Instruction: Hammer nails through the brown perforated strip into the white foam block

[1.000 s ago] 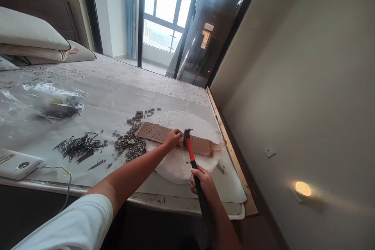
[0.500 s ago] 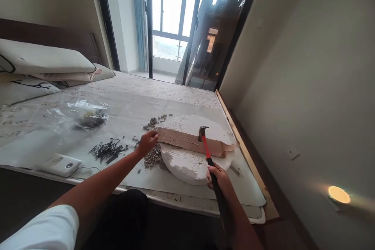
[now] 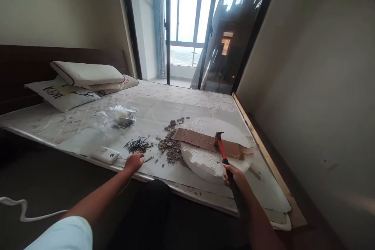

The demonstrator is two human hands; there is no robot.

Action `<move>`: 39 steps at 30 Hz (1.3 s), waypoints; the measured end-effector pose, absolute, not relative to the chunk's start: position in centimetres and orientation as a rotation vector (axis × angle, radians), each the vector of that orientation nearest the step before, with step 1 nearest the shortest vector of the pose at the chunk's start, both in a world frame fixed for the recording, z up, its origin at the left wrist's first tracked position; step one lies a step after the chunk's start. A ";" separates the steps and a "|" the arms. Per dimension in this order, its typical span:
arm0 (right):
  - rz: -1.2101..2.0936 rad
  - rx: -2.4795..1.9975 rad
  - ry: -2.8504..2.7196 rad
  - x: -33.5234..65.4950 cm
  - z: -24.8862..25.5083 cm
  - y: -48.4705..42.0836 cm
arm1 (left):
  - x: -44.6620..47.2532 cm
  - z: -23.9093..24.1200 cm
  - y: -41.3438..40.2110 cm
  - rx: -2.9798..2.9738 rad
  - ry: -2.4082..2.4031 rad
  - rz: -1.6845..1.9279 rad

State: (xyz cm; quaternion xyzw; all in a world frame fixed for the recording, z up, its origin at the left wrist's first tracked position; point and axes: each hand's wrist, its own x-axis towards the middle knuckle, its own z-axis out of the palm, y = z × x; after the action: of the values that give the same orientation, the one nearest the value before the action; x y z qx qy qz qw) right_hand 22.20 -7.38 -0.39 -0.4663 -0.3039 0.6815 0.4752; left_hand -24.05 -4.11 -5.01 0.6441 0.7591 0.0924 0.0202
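My right hand [image 3: 236, 175] is wrapped round the handle of a claw hammer [image 3: 223, 151], which has a red and black shaft. The hammer's head rests over a brown perforated strip [image 3: 193, 137] lying across a round white foam block [image 3: 202, 164]. Light-coloured bits dot the strip beside the head. My left hand [image 3: 134, 163] is at the near edge of a pile of dark nails [image 3: 137, 144], its fingers curled together. Loose nails [image 3: 149, 159] show just beyond the fingertips; whether the fingers grip one is unclear.
Grey crumbled fragments [image 3: 171, 146] lie left of the block. A white power bank [image 3: 105, 155] with a cable sits at the bed's near edge, behind it a clear plastic bag [image 3: 121, 119]. Pillows [image 3: 88, 74] are far left. A wooden rail [image 3: 263, 152] borders the right side.
My left hand has left the end of the brown strip and moved left to the nails. My right hand still holds the hammer over the strip. The view has turned left.
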 end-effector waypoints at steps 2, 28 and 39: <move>1.671 -1.150 -0.752 22.2 -0.6 -7.4 | -23.9 -5.2 -4.0 1.987 2.360 0.182; 1.480 -0.967 -0.812 24.1 4.0 -7.5 | -19.2 0.3 2.4 1.975 2.046 0.324; 1.552 -0.930 -0.763 24.5 4.9 -7.1 | 2.6 3.3 9.1 1.764 1.307 0.619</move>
State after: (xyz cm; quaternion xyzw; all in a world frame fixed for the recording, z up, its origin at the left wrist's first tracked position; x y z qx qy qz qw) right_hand 24.50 -7.06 4.89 -0.3938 -0.3231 0.6573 0.5554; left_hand 2.64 9.15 3.29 0.7029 0.5208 0.2466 0.4169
